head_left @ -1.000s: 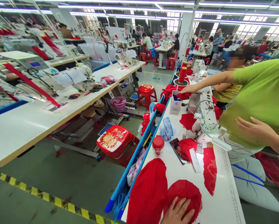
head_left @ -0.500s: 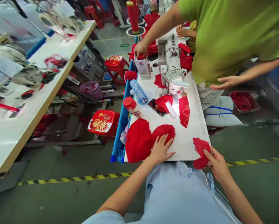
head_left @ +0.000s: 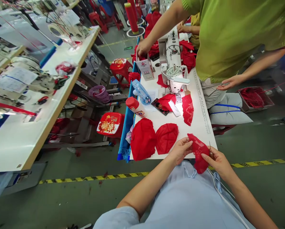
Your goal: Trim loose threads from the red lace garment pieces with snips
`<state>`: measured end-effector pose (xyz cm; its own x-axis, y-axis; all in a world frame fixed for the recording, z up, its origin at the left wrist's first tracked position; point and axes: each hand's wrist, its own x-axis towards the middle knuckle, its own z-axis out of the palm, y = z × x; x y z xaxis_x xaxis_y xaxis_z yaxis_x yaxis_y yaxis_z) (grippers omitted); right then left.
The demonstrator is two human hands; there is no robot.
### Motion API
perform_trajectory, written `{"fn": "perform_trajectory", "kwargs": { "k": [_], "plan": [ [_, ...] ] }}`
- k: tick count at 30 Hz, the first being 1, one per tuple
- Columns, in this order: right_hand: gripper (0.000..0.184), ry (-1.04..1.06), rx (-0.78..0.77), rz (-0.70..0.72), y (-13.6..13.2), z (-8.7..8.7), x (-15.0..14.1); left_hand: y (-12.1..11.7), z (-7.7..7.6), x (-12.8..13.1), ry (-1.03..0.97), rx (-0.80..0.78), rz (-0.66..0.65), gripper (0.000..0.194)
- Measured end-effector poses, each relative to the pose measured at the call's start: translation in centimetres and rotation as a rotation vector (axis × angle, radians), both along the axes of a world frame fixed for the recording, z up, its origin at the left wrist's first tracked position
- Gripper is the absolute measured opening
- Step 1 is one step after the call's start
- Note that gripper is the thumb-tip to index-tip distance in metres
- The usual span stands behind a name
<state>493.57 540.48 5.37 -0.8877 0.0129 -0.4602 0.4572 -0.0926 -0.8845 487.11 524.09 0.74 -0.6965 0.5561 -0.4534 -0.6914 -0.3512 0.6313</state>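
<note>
A curved red lace fabric piece (head_left: 200,152) is stretched between my two hands at the table's front edge. My left hand (head_left: 181,149) pinches its upper left end. My right hand (head_left: 217,160) grips its right side and also has a small thin tool (head_left: 211,153) with a pointed metal tip, mostly hidden by the fingers. To the left lie a red cup-shaped fabric piece (head_left: 167,136) with crossing seams and a larger red fabric stack (head_left: 143,139). Another red lace piece (head_left: 187,109) is flat on the table, beyond my hands.
A sewing machine (head_left: 174,74) stands farther back, beside a phone (head_left: 160,106), a red-lidded bottle (head_left: 134,105) and a blue transparent object (head_left: 141,91). At right a co-worker in a green top (head_left: 228,41) reaches across to a white box (head_left: 145,69). A blue cloth trough (head_left: 126,127) borders the table's left side.
My left hand has left the cup-shaped piece and moved right to take the lace piece's upper end. My right hand still holds the lace. My view swung down from the room to the table.
</note>
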Motion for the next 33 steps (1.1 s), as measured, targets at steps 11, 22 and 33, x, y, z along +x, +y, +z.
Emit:
{"fn": "perform_trajectory", "kwargs": {
  "k": [11,22,33],
  "plan": [
    [0.048,-0.068,0.110,0.009,-0.1,-2.5,1.1,-2.2,0.2,-1.2,-0.060,0.011,0.168,0.038],
    [0.058,-0.121,0.143,-0.089,-1.1,-2.6,0.5,-3.7,0.2,-1.4,-0.272,0.044,0.369,0.019],
    [0.054,-0.060,0.234,0.043,-0.5,-4.5,0.4,-4.2,-2.3,-1.5,-0.450,0.158,0.404,0.027]
  ]
}}
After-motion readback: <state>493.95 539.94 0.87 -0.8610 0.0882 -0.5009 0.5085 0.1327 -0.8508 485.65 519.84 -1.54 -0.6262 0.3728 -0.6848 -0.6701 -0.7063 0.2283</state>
